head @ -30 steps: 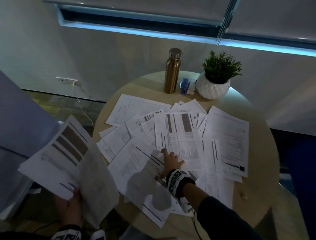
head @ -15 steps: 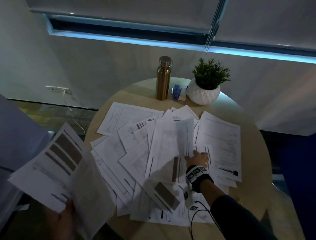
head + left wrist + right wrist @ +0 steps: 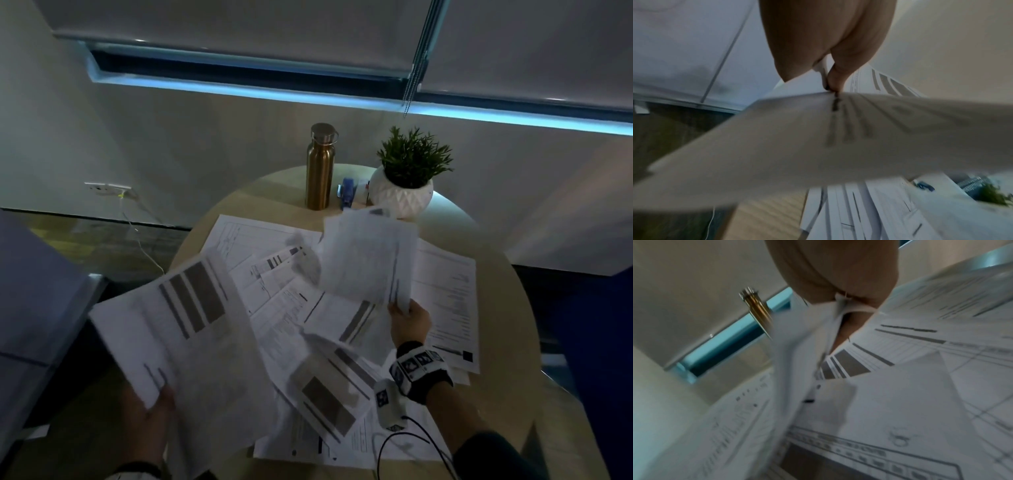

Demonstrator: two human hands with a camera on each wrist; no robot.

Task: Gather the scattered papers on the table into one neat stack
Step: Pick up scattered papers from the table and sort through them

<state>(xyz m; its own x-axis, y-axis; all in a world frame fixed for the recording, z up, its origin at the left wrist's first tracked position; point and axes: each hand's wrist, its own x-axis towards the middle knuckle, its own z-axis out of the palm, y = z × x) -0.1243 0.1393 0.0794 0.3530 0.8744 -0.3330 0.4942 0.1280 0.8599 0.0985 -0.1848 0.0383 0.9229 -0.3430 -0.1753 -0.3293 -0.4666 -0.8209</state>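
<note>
Printed white papers [image 3: 284,291] lie scattered and overlapping across the round wooden table [image 3: 507,342]. My left hand [image 3: 150,421] grips a bundle of sheets [image 3: 181,339] at its near edge, held up over the table's left side; the left wrist view shows the thumb [image 3: 840,76] pinching the bundle [image 3: 818,138]. My right hand [image 3: 409,320] pinches the near corner of a few sheets [image 3: 370,260] lifted above the pile at the table's middle. In the right wrist view the lifted sheets [image 3: 797,353] hang from my fingers [image 3: 859,305] over more papers [image 3: 900,402].
A gold metal bottle [image 3: 320,168], a small blue object [image 3: 347,193] and a potted plant in a white pot [image 3: 402,190] stand at the table's far edge. A wall with window blinds is behind. A grey-blue surface [image 3: 37,291] sits at left.
My right hand slid to the right over the pile, pinched a few sheets and raised them off the table. The left hand's bundle has swung in over the table's left side.
</note>
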